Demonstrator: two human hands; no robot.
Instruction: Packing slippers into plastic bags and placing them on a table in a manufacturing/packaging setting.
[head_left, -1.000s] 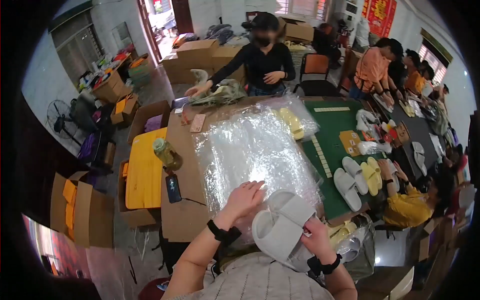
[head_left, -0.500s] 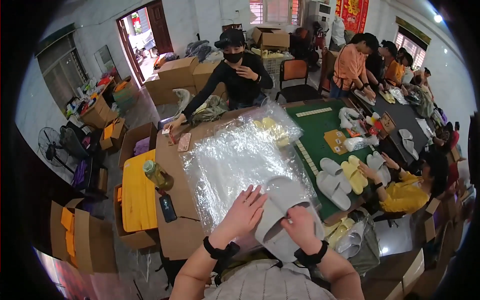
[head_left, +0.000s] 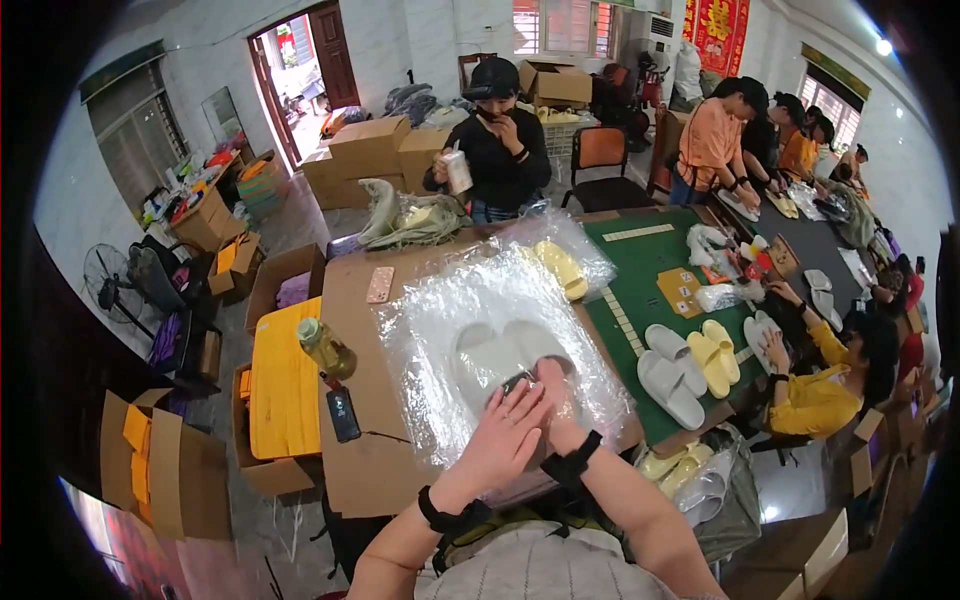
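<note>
the pale grey slippers (head_left: pixel 482 358) lie under clear plastic film (head_left: pixel 430 310) on the brown tabletop (head_left: pixel 365 470), the left hand (head_left: pixel 503 432) flat with fingers extended, the right hand (head_left: pixel 562 408) at the slippers, its grip impossible to tell.

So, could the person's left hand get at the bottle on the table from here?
Probably yes, with some stretching: between the left hand and the bottle I see only flat clear plastic and brown tabletop, with nothing tall in the way.

Large gold character (head_left: pixel 716 24) — on a red wall banner (head_left: pixel 709 56), upper right
</note>
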